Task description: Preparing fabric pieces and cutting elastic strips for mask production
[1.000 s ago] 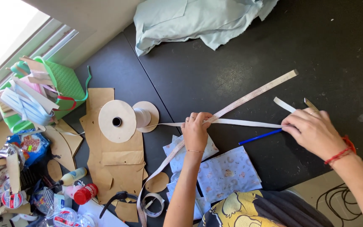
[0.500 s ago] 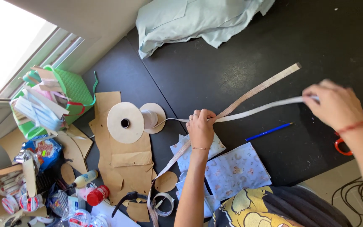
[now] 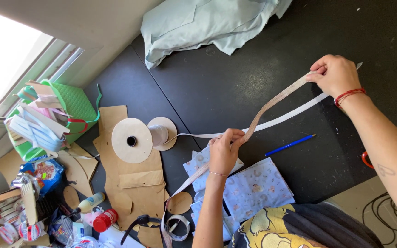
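A white ribbon (image 3: 295, 112) and a tan measuring tape (image 3: 276, 98) stretch taut above the black worktop (image 3: 235, 87), side by side. The left hand (image 3: 224, 151) pinches both strips together near the worktop's middle; the right hand (image 3: 336, 73), raised to the far right, grips their other ends in closed fingers. The ribbon runs back to a cardboard spool (image 3: 136, 138) lying on brown paper patterns (image 3: 134, 183). A blue pencil (image 3: 290, 145) lies beneath the strips, beside printed fabric pieces (image 3: 253, 186). Pale green cloth (image 3: 207, 23) is bunched at the far edge.
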